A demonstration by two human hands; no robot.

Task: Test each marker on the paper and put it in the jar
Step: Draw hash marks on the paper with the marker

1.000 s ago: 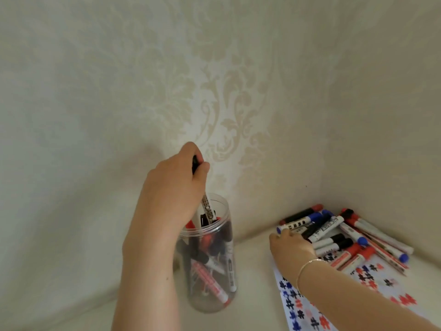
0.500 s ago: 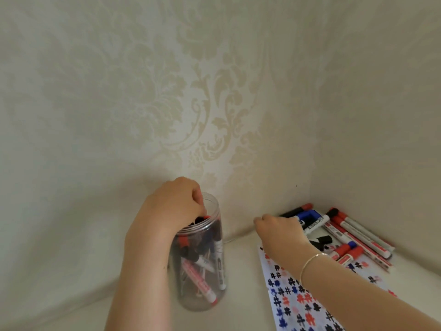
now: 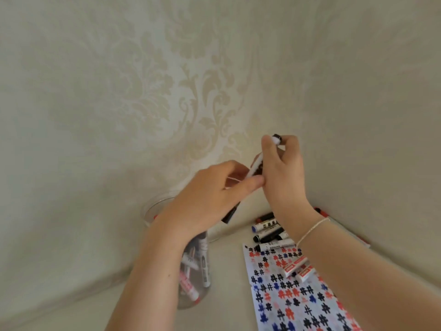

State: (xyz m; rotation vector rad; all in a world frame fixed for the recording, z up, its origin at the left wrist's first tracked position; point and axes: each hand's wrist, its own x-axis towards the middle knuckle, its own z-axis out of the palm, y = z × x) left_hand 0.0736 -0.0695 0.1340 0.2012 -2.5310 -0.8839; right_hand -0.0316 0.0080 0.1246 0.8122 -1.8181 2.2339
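Both hands raised above the worktop (image 3: 229, 304), meeting on one marker (image 3: 255, 166) held slanting in the air in front of the patterned wall (image 3: 148, 96). Right hand (image 3: 281, 173) clenching round the upper part of the white barrel, grip curled tight, the marker's top end poking out above the fingers. Left hand (image 3: 210, 204) grasping the lower part, thumb and fingers pinching near the black cap (image 3: 229, 215), which is sticking out below the palm. Thin bracelet (image 3: 312, 229) hanging on the right wrist. Clear jar (image 3: 162, 206) standing upright on the worktop below the left forearm, partly hidden by it, already holding several markers (image 3: 200, 266) with red and black caps. Paper (image 3: 298, 306) lying flat to the right of the jar, covered in rows of black, red and blue hash-like scribbles. Loose pile of markers (image 3: 269, 235) lying at the far end of the paper in the corner by the walls, some resting on the sheet itself, mostly white barrels with blue, black and red caps.
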